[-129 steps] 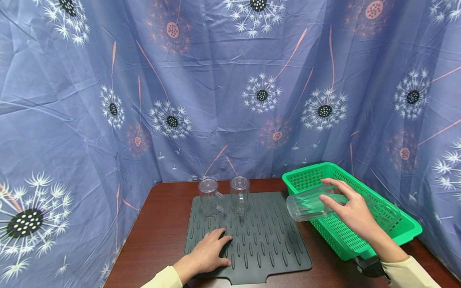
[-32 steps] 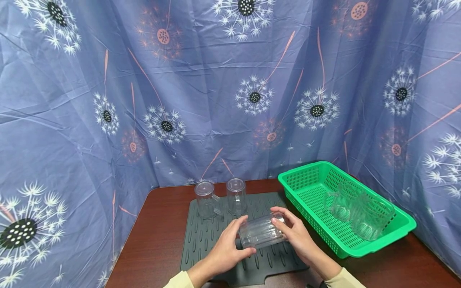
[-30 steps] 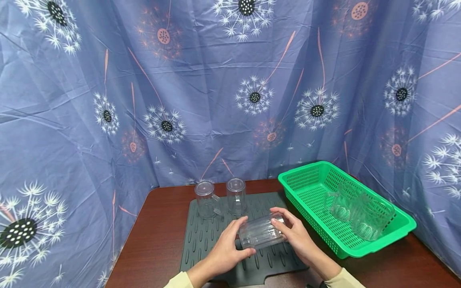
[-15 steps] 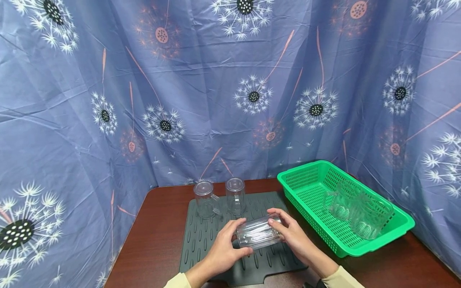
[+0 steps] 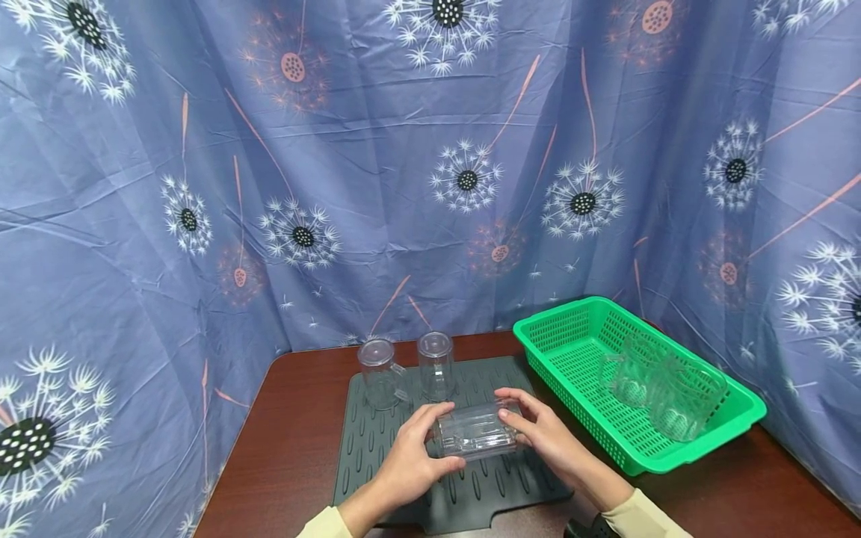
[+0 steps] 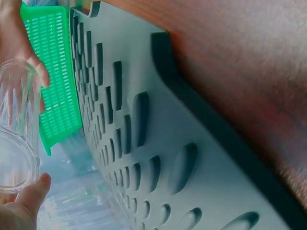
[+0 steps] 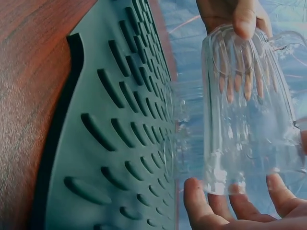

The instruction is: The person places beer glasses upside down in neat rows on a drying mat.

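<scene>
A clear glass mug (image 5: pixel 476 430) is held on its side above the dark grey drying mat (image 5: pixel 538 478). My left hand (image 5: pixel 410 456) grips its left end, thumb below and fingers above. The right hand (image 5: pixel 548 437) holds the opposite end with fingers and thumb. The right wrist view shows the fluted mug (image 7: pixel 249 115) with its handle (image 7: pixel 290 40) near the left hand (image 7: pixel 235 14). Two upside-down glass mugs (image 5: pixel 380 377) (image 5: pixel 436 370) stand side by side at the mat's back left.
A green plastic basket (image 5: pixel 538 366) stands right of the mat, with two glass mugs (image 5: pixel 632 373) (image 5: pixel 682 403) inside its near half. The brown wooden table (image 5: pixel 289 418) ends at a blue dandelion-print curtain (image 5: pixel 377 187) behind.
The right hand has brought the mug left from over the basket to over the mat. My left hand has risen from the mat onto the mug. Over the last second, little has moved.
</scene>
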Demonstrator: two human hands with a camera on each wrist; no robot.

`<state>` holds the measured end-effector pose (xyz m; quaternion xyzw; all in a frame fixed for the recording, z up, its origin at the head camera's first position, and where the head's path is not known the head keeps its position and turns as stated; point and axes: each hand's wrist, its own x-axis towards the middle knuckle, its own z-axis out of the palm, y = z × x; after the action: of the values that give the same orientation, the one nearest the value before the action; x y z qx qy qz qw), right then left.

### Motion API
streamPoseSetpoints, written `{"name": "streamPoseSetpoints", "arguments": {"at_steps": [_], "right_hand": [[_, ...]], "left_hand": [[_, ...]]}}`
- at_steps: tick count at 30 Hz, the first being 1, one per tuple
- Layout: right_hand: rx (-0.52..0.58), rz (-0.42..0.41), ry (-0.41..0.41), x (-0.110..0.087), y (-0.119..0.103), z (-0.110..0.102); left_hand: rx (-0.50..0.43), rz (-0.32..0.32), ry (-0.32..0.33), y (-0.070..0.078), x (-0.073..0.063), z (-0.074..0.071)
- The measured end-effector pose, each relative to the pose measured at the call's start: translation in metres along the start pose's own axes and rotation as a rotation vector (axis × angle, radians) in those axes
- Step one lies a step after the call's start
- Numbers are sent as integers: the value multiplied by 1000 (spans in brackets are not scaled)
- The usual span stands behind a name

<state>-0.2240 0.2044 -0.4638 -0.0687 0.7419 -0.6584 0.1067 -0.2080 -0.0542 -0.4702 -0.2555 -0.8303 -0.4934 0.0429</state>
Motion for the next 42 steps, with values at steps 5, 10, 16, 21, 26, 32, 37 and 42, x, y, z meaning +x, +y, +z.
{"name": "streamPoseSetpoints", "arguments": {"at_steps": [5,10,16,21,26,32,37,42], "right_hand": [[-92,-66,16,-4,-4,-8],[-247,-216,24,-11,-14,-19],[-351,-339,12,-23,-33,-39],[-503,-419,54,-29,-55,-65],[-683,-482,167,-27,-69,-95],[-821,-462,241,-18,-71,-128],[-869,-457,239,-7,-73,-153],[-878,-395,230,1,-76,-173]], "left_hand": [[26,8,12,5,2,-6],[98,14,31,9,5,-12],[180,18,28,13,10,-14],[228,26,33,15,12,-15],[262,45,27,16,12,-15],[275,66,6,18,14,-15],[296,64,-3,20,15,-14],[318,66,-7,23,17,-12]]}}
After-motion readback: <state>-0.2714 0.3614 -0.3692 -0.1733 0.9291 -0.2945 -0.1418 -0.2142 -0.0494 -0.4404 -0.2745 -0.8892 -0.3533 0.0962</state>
